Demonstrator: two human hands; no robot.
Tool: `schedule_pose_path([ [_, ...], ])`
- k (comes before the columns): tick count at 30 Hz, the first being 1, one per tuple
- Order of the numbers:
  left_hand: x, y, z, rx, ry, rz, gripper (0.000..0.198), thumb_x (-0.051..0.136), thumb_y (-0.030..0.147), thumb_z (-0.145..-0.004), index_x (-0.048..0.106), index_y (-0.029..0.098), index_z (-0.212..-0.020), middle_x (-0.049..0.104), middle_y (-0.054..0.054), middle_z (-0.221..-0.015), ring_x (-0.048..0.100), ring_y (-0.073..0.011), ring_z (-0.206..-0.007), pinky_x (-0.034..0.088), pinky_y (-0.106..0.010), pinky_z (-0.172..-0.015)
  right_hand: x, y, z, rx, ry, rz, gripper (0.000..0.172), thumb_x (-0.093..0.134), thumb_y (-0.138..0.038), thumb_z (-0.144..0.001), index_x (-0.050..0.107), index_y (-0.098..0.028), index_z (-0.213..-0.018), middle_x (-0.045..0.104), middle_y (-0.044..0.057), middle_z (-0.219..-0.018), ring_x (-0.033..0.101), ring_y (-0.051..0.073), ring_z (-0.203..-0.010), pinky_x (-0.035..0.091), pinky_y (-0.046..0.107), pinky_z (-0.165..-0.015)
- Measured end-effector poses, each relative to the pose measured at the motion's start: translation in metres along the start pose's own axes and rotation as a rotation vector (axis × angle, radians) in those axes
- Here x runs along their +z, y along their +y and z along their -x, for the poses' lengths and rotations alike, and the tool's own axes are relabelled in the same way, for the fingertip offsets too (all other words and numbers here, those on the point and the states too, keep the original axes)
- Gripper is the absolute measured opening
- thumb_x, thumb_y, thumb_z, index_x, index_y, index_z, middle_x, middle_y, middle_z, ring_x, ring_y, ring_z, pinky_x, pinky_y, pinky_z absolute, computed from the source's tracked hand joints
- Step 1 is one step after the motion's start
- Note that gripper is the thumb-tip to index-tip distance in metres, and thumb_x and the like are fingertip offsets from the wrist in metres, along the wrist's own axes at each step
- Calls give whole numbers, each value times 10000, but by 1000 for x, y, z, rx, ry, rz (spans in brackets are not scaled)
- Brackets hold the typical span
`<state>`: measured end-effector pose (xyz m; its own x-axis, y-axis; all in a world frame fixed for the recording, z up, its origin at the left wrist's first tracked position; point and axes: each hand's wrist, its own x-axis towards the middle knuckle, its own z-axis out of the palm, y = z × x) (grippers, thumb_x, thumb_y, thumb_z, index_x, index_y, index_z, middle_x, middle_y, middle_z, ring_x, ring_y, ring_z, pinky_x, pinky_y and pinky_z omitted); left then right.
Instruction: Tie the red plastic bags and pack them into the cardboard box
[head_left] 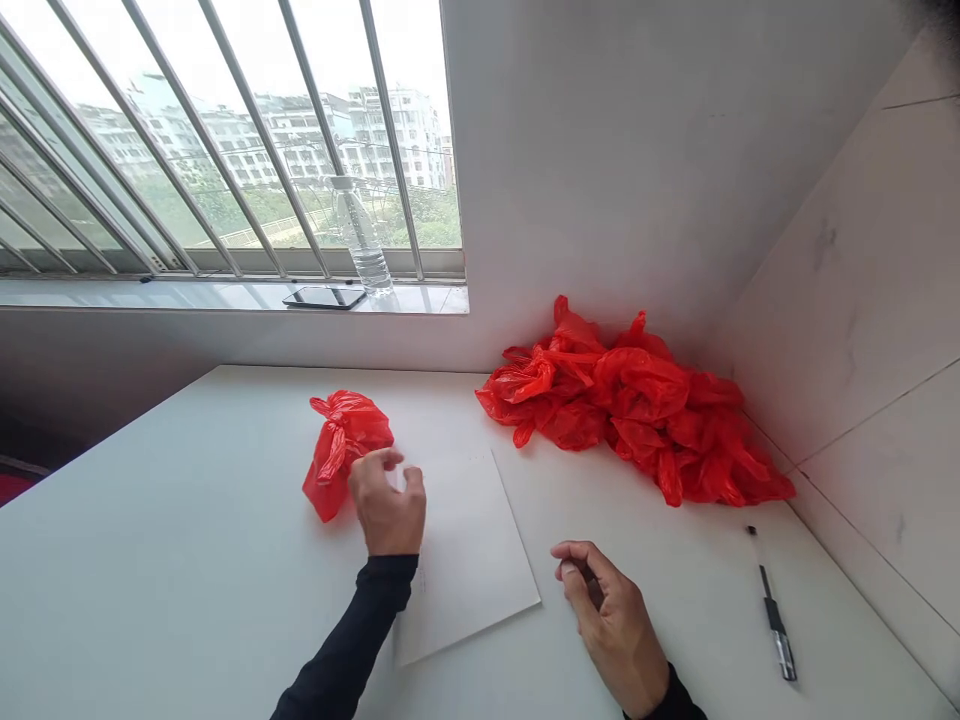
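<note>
My left hand [388,508] is over the left edge of a white sheet or pad of paper [471,560], its fingers bent and the thumb apart from them. Nothing shows in its grip. Just beyond and to the left lies a knotted red plastic bag [341,450], partly behind the fingers; whether they touch it I cannot tell. To the right of the paper, my right hand [615,625] is loosely closed, thumb tip near the curled fingertips, with no object visible in it.
A heap of crumpled red plastic bags [637,400] lies against the back wall. A pen [778,630] with a black grip lies at the right of the white table [187,560]. On the sill of the barred window are a phone [324,298] and a water bottle [364,240].
</note>
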<state>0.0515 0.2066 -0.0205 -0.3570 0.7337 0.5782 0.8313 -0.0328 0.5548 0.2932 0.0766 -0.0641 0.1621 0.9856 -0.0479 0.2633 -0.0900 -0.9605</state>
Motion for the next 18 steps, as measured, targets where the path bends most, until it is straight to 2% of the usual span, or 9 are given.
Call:
schedule_pose_path([
  [3,-30,-34,-12,-223,192,-48,518,667,352,-846,460,142,-1273,473,-159,-1303,467,-351,-1216,377,-628,-1016,-1,-1,-1,-21,-3,41,335,470,-483,-961,671,-225,-1034,700,29,-870,628,169,-688,525,267,-661],
  [5,-36,-47,-24,-293,200,-43,710,723,422,-805,401,158,-1381,430,-177,-1395,433,-380,-1278,348,-650,-1048,-1,0,-1,-29,-7,61,343,461,-482,-966,670,-222,-1045,699,28,-877,623,168,-684,520,272,-677],
  [6,-35,-50,-31,-307,165,-26,722,733,434,-805,413,170,-1396,460,-166,-1390,458,-368,-1273,370,-632,-1047,-1,0,-1,-30,-11,67,351,459,-486,-966,668,-219,-1053,699,30,-878,625,169,-687,519,273,-677],
  [9,-17,-50,-54,-293,-14,62,463,658,396,-899,561,186,-1299,612,-104,-1247,595,-280,-1145,480,-536,-983,-1,4,-1,-38,-12,81,366,461,-496,-962,666,-210,-1060,706,36,-879,646,177,-712,528,279,-698],
  [11,1,-44,-70,-259,-99,138,334,609,370,-942,620,169,-1208,650,-92,-1194,634,-243,-1079,511,-497,-954,-1,8,-1,-50,-14,88,371,461,-504,-959,665,-209,-1055,716,41,-882,662,183,-728,537,284,-715],
  [15,42,-14,-87,-109,-217,311,290,605,356,-950,641,165,-1165,656,-94,-1211,642,-231,-1083,526,-475,-950,-2,15,-4,-72,-5,95,391,482,-530,-941,675,-203,-1036,739,62,-900,695,198,-763,560,291,-716],
  [18,62,15,-78,18,-255,410,334,615,338,-944,614,186,-1241,605,-109,-1324,607,-255,-1169,504,-503,-994,-3,16,-4,-76,-2,83,409,507,-544,-923,689,-196,-1036,749,73,-895,709,207,-747,578,295,-673],
])
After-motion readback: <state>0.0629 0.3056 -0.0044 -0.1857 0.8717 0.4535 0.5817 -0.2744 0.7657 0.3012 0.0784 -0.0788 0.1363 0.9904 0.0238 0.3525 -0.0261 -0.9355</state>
